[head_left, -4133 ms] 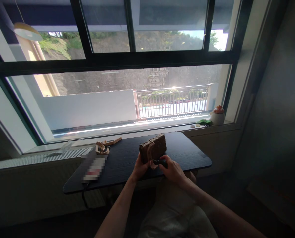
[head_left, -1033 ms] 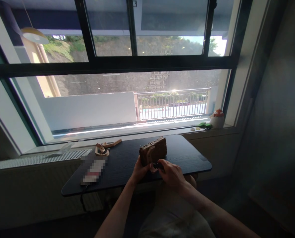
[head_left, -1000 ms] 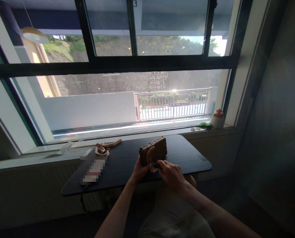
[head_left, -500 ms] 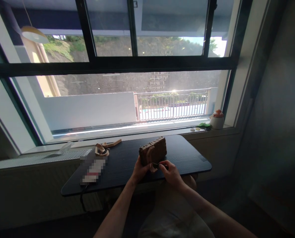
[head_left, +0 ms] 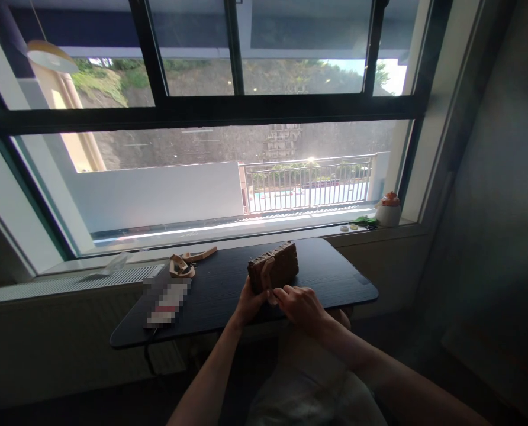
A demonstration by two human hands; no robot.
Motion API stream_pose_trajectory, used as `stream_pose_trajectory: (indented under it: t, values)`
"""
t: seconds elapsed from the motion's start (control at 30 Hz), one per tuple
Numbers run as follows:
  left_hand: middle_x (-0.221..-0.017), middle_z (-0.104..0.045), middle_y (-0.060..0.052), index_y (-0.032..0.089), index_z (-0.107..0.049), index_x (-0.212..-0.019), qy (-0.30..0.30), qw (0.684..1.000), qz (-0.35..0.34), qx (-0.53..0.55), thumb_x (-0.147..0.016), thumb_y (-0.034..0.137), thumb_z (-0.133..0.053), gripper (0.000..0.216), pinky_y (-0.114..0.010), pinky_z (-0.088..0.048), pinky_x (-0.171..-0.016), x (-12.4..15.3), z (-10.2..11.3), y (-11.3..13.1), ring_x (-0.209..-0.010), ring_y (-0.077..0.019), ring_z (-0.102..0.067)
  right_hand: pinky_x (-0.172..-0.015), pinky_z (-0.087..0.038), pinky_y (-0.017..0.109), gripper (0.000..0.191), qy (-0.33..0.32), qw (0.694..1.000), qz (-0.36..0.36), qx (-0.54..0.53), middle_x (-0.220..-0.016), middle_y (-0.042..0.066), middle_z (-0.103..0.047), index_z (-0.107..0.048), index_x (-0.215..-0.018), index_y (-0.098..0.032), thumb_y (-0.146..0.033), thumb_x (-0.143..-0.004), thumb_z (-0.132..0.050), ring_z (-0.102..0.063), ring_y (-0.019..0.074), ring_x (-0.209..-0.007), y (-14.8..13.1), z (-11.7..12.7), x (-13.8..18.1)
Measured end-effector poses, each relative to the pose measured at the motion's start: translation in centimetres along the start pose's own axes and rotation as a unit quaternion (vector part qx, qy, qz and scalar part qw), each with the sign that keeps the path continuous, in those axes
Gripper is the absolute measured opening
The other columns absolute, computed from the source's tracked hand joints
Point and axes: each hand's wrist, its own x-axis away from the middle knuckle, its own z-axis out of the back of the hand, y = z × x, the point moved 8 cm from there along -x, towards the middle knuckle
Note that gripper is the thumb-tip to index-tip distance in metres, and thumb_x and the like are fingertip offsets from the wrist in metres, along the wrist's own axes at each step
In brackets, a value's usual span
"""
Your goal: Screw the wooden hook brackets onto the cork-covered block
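Clasping the brown case (head_left: pixel 285 266) at the desk's (head_left: pixel 335 278) near edge, the left hand (head_left: pixel 249 303) supports it; the right hand (head_left: pixel 300 305) bunches at its tan strap (head_left: pixel 266 273), grip hidden. That strap lies against the case, but work there looks unfinished.

The table (head_left: pixel 335 278) is dark, with rounded corners and fine lines along its top. On its left part, near the far edge, lies a tan strap (head_left: pixel 197 257), partly curled. Just beside it, toward the front edge, lies a flat thing (head_left: pixel 168 305), pale and red, too blurred to name. Whether the bag (head_left: pixel 284 266) touches the table, I cannot tell.
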Motion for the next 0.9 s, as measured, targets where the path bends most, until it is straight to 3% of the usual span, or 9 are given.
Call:
stream_pose_trajectory:
  t: [0.1,0.17,0.27,0.37,0.5,0.67,0.8,0.9]
  values:
    - [-0.096,-0.062,-0.003,0.018,-0.047,-0.108,-0.006,1.000,0.002,0.017,-0.059,0.028,-0.071,0.055,-0.035,-0.047,-0.080,-0.1,-0.1,-0.2,-0.089,-0.0206,-0.058,-0.069,-0.039,0.026,0.025,0.056,0.986,-0.104,-0.122,-0.087,0.005,-0.066,-0.059,-0.100,-0.021,-0.033,-0.087,-0.041,-0.060,0.0171,-0.081,2.5,-0.9,0.4]
    - [-0.098,-0.061,-0.003,0.018,-0.047,-0.110,-0.008,1.000,0.004,0.016,-0.060,0.028,-0.071,0.057,-0.035,-0.047,-0.080,-0.1,-0.2,-0.4,-0.090,-0.0211,-0.058,-0.069,-0.041,0.027,0.028,0.083,0.952,-0.194,-0.222,-0.086,0.004,-0.067,-0.062,-0.097,-0.020,-0.037,-0.084,-0.044,-0.061,0.0181,-0.080,4.8,-2.1,0.8]
    - [-0.097,-0.061,-0.003,0.018,-0.046,-0.111,-0.002,1.000,0.001,-0.005,-0.061,0.027,-0.070,0.056,-0.034,-0.047,-0.080,-0.1,-0.1,-0.6,-0.089,-0.0200,-0.057,-0.065,-0.043,0.027,0.031,0.084,0.913,-0.244,-0.317,-0.084,0.005,-0.068,-0.065,-0.089,-0.018,-0.039,-0.082,-0.044,-0.061,0.0186,-0.077,6.3,-3.6,1.1]
    - [-0.095,-0.061,-0.003,0.017,-0.046,-0.109,-0.006,1.000,-0.009,-0.004,-0.063,0.027,-0.069,0.053,-0.033,-0.047,-0.078,-0.1,-0.2,-0.4,-0.086,-0.0188,-0.057,-0.066,-0.042,0.028,0.031,0.062,0.932,-0.224,-0.277,-0.085,0.004,-0.067,-0.064,-0.094,-0.019,-0.039,-0.082,-0.044,-0.061,0.0190,-0.078,6.1,-3.0,0.9]
    - [-0.096,-0.060,-0.003,0.017,-0.046,-0.108,-0.016,1.000,-0.014,0.015,-0.062,0.028,-0.070,0.053,-0.033,-0.047,-0.078,0.1,-0.4,0.0,-0.086,-0.0187,-0.057,-0.065,-0.039,0.027,0.033,0.026,0.990,-0.108,-0.086,-0.093,0.004,-0.065,-0.053,-0.113,-0.025,-0.029,-0.080,-0.050,-0.060,0.0189,-0.080,3.3,-0.4,0.5]
    - [-0.094,-0.061,-0.003,0.017,-0.047,-0.107,-0.008,1.000,-0.008,0.006,-0.061,0.027,-0.070,0.053,-0.033,-0.047,-0.078,0.1,-0.1,-0.2,-0.085,-0.0192,-0.057,-0.062,-0.036,0.024,0.018,-0.028,0.998,0.023,0.044,-0.083,0.006,-0.061,-0.056,-0.094,-0.021,-0.020,-0.087,-0.040,-0.058,0.0156,-0.074,-0.2,0.5,-0.1]
    - [-0.094,-0.061,-0.002,0.017,-0.049,-0.106,-0.005,1.000,-0.010,-0.001,-0.060,0.027,-0.071,0.051,-0.034,-0.046,-0.079,-0.1,0.1,-0.4,-0.087,-0.0200,-0.057,-0.065,-0.037,0.025,0.022,-0.002,1.000,-0.012,-0.013,-0.083,0.007,-0.063,-0.059,-0.093,-0.020,-0.026,-0.088,-0.038,-0.059,0.0160,-0.074,0.4,-0.2,-0.1]
    - [-0.099,-0.061,-0.003,0.017,-0.047,-0.109,-0.012,1.000,-0.005,0.001,-0.059,0.025,-0.071,0.056,-0.035,-0.046,-0.081,-0.2,0.0,-0.5,-0.092,-0.0215,-0.056,-0.071,-0.040,0.027,0.025,0.061,0.976,-0.131,-0.165,-0.088,0.004,-0.066,-0.060,-0.099,-0.021,-0.032,-0.085,-0.042,-0.060,0.0177,-0.081,3.1,-1.6,0.4]
